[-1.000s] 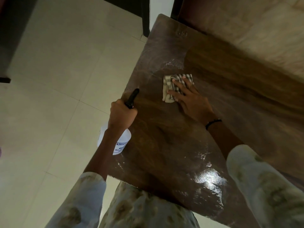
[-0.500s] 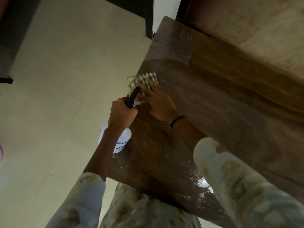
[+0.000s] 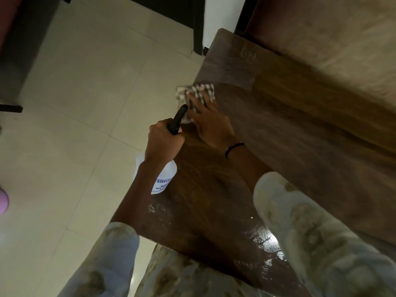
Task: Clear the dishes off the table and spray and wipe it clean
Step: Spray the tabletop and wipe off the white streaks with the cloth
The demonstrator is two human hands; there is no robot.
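Okay, nearest me the table (image 3: 300,168) edge shines wet beside my right sleeve (image 3: 321,243). My left hand (image 3: 162,142) grips the black head of the spray bottle (image 3: 165,179), fingers curled round it; the white body hangs just off the table's left edge over the tiled floor (image 3: 75,125). Just past it my right hand (image 3: 209,123), black band (image 3: 233,148) at the wrist, lies flat with fingers spread, pressing the checked cloth (image 3: 200,93) onto the tabletop near the left edge. Far corner of the wood looks dull.
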